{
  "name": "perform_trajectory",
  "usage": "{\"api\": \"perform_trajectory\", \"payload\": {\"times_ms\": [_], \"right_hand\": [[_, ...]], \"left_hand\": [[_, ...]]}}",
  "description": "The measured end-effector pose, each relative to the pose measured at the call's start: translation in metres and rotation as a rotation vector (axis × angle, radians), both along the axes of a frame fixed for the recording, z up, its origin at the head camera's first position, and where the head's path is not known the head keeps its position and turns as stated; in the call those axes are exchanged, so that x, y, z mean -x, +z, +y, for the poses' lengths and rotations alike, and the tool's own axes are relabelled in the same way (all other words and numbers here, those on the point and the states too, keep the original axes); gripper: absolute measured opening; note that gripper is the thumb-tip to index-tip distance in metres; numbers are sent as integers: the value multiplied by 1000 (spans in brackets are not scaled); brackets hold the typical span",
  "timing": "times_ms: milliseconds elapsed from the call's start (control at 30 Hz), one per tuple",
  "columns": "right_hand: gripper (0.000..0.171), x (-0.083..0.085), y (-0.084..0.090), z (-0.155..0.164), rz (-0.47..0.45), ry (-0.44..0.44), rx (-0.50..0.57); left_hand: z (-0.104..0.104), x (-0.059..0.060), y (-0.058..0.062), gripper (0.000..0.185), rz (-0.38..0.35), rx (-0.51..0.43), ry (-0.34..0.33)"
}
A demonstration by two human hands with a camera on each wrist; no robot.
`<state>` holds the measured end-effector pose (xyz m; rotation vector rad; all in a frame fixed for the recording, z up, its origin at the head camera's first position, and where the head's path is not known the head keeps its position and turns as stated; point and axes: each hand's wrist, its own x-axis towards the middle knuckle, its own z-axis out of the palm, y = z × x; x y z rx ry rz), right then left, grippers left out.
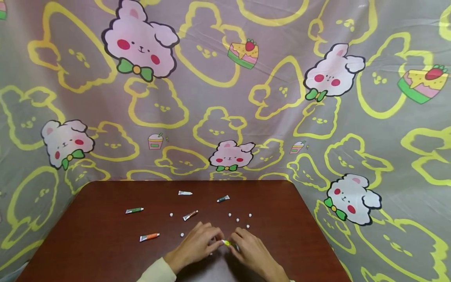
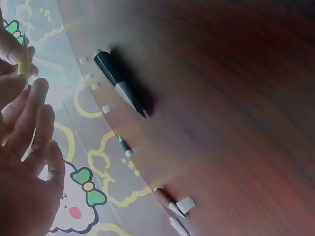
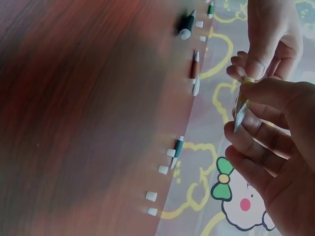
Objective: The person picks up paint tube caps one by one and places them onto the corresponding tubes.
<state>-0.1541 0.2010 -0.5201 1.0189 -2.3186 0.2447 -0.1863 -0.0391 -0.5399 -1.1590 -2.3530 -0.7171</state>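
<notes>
Yellow tube (image 1: 228, 243) sits pinched between both hands just above the near edge of the surface (image 1: 105, 258), held level so each end can be worked. The left hand (image 1: 197, 244) pinches one end with thumb and fingertips; whether that end is the cap is too small to tell. The right hand (image 1: 251, 252) grips the flat crimped body, which the right wrist view shows as a silvery tail (image 3: 240, 114) under the thumb, steadying it against a twist. Other tubes lie loose and well apart farther back: orange (image 1: 149, 237), green (image 1: 134, 210), brown (image 1: 190, 215), white (image 1: 184, 193) and dark teal (image 1: 223, 199). Small white caps (image 1: 238, 219) are scattered between them, several just beyond the right hand. A cartoon-bunny cloth (image 1: 225, 98) hangs behind.
</notes>
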Motion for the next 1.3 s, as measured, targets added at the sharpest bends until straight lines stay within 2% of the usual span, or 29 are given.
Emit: {"api": "perform_trajectory", "payload": {"times_ms": [167,333,467,633,767,867,1100,1300], "right_hand": [[31,2,-2,2,-17,15,0],[31,3,-3,3,-12,4,2],[32,2,-4,4,-5,2,6],[29,-1,-6,5,-7,8,1],[28,-2,-7,6,-13,10,-5],[29,-2,-7,6,-15,12,0],[28,0,-5,4,-23,5,0],[28,3,-6,3,-14,8,3]], "left_hand": [[1,1,-2,17,62,-6,-20],[3,1,-1,22,7,-10,-4],[4,0,-1,16,-48,-11,37],[4,-3,-6,6,-14,-8,23],[5,-3,-9,9,15,-20,-18],[5,-2,-9,13,2,-25,-29],[5,-3,-8,8,-70,-17,21],[4,-2,-7,9,-69,-5,39]]}}
